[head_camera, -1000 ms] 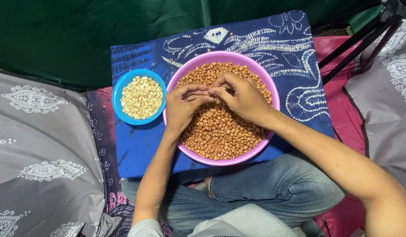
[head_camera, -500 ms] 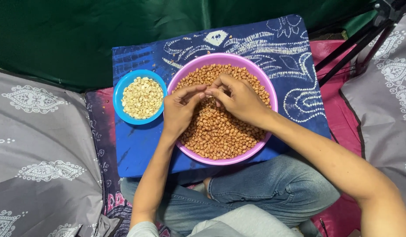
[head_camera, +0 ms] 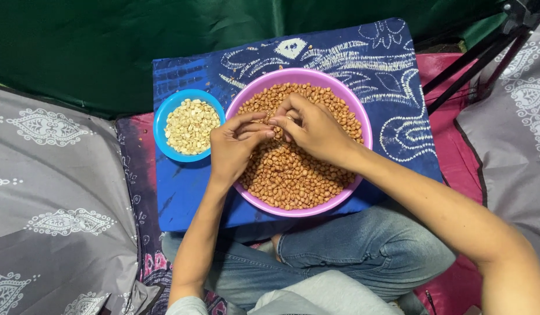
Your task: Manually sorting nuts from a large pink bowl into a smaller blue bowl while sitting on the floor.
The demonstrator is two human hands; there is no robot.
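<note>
View from above of a seated person in blue jeans [head_camera: 363,245], cross-legged, with a board draped in blue batik cloth [head_camera: 182,192] across the lap. On it sits a large purple plastic bowl [head_camera: 363,119] heaped with red-skinned peanuts [head_camera: 293,175]. Just to its left, touching or nearly touching its rim, is a small blue bowl [head_camera: 161,119] holding pale, skinned peanut halves [head_camera: 191,125]. Both hands meet over the upper middle of the purple bowl. The left hand [head_camera: 232,149] has thumb and fingers drawn together, tips pointing right; the right hand [head_camera: 314,131] curls in from the other side, fingertips pinched against the left's. They appear to be pressing on a single peanut between them, though the nut itself is hidden by the fingers, so this cannot be confirmed. A peanut of this kind looks very light, small, hard and smooth, likely to roll or slip, with a thin papery skin that would probably rub off under thumb pressure and a kernel that tends to split in two; a fingertip pinch across its width seems the natural hold. Grey patterned fabric [head_camera: 54,186] lies at both sides, green cloth [head_camera: 107,46] behind, pink fabric [head_camera: 456,157] at right, and dark tripod legs [head_camera: 474,58] in the upper right corner.
</note>
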